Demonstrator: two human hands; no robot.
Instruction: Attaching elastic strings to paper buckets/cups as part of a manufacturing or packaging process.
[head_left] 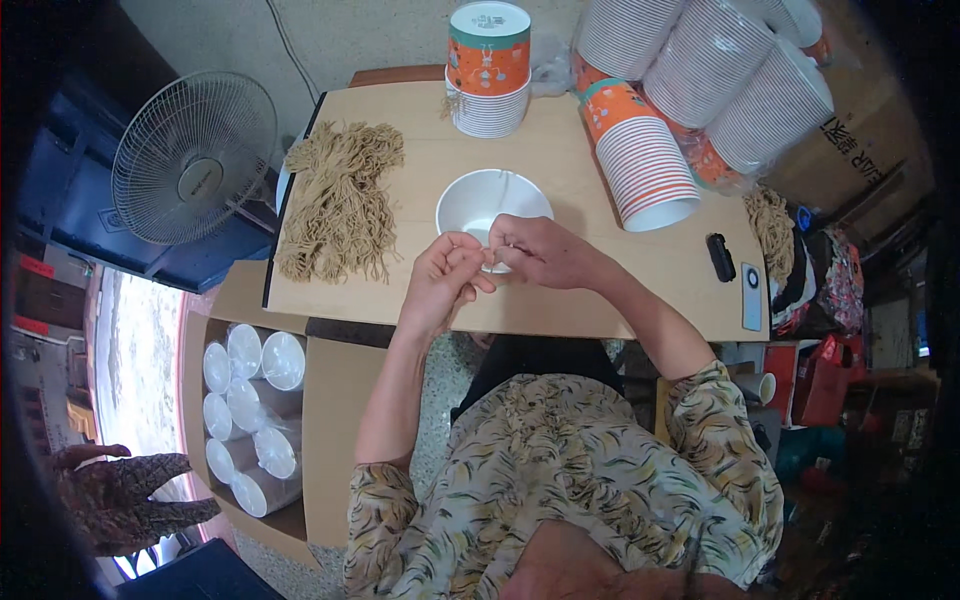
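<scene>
A white paper tub [462,205] stands on the cardboard-covered table in front of me, its open mouth facing up. At its near rim my left hand [445,278] and my right hand [535,250] meet with fingers pinched together. Something thin and pale shows between the fingertips, too small to make out. My right hand covers part of the tub's rim. To the left lies a pile of tan cord lengths [340,205]. Behind the tub, an upside-down stack of paper tubs [488,65] has an orange and green printed one on top, with a bit of tan cord hanging at its side.
More tub stacks [710,75] in clear wrap fill the back right, with a tilted stack [640,155] before them. A black object [719,257] lies near the right edge. Left are a fan [200,165] and an open carton [325,430] of wrapped white cylinders.
</scene>
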